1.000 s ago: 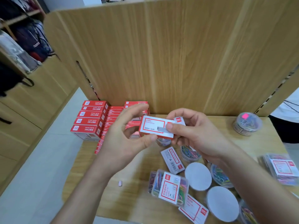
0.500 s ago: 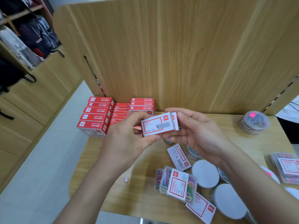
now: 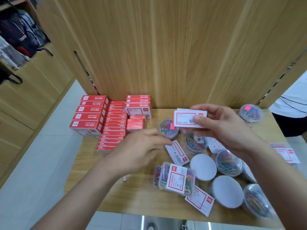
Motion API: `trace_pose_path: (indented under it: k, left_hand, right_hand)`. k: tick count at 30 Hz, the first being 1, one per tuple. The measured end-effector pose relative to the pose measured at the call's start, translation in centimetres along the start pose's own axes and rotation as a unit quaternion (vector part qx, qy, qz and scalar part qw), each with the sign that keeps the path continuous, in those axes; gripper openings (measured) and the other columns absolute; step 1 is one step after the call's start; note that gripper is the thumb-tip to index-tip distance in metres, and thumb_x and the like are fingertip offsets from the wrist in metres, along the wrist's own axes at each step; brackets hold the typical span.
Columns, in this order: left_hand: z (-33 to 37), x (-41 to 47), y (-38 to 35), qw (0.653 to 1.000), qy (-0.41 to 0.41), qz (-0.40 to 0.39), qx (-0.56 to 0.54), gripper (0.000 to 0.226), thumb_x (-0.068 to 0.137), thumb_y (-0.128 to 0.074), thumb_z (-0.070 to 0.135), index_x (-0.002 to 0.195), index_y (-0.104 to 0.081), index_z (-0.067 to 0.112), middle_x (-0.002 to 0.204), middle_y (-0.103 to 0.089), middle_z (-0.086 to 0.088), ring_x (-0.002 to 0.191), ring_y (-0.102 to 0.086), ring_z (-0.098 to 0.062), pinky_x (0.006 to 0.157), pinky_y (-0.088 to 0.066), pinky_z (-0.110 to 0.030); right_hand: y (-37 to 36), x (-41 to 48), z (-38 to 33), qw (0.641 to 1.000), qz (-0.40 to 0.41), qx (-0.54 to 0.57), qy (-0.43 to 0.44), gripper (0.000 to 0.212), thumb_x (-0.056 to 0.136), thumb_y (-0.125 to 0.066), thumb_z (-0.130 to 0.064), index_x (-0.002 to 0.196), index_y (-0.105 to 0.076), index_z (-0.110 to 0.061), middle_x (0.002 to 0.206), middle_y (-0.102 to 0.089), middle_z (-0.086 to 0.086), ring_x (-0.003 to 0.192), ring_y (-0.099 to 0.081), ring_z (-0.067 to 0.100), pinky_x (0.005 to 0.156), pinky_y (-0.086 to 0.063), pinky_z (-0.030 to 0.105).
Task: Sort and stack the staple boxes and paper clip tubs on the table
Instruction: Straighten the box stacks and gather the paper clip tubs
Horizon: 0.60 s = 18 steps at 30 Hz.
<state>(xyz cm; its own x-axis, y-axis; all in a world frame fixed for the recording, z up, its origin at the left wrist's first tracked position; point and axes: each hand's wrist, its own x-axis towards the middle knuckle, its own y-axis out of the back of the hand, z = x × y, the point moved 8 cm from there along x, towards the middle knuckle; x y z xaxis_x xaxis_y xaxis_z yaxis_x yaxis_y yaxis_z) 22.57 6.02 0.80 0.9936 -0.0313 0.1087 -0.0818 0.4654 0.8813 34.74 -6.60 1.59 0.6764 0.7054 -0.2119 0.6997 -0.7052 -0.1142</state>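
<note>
Starting left, red staple boxes (image 3: 93, 117) sit stacked by the wall (image 3: 166, 55). The left hand (image 3: 142, 146) has let go of the white boxes (image 3: 184, 119) and reaches down, fingers loose and empty, toward 1 loose box (image 3: 177, 152) on the table (image 3: 142, 196). The right hand (image 3: 221, 128) alone pinches the white boxes above the clip tubs (image 3: 196, 143), so gathering likely goes on.
</note>
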Motion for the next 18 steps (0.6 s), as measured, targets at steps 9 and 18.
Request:
trace_pose_path:
  k: [9, 18]
  left_hand:
    - [0.0, 3.0, -3.5, 0.968, 0.006, -0.137, 0.211, 0.054, 0.087, -0.058, 0.041, 0.134, -0.034, 0.050, 0.115, -0.063, 0.003, 0.102, -0.061, -0.026, 0.072, -0.047, -0.033]
    - [-2.4, 1.2, -1.5, 0.985, 0.053, -0.136, 0.091, 0.037, 0.074, -0.074, 0.042, 0.106, -0.057, 0.035, 0.098, -0.050, 0.018, 0.085, -0.051, 0.002, 0.068, -0.039, -0.021]
  right_hand:
    - [1.3, -1.1, 1.6, 0.996, 0.079, 0.036, -0.009, 0.030, 0.087, -0.062, -0.004, 0.116, -0.055, -0.006, 0.100, -0.071, 0.016, 0.084, -0.071, 0.032, 0.067, -0.059, 0.033]
    - [1.9, -1.2, 1.7, 0.988, 0.139, 0.069, 0.003, 0.014, 0.092, -0.055, -0.005, 0.096, -0.063, -0.015, 0.088, -0.068, 0.008, 0.074, -0.065, 0.015, 0.062, -0.051, 0.026]
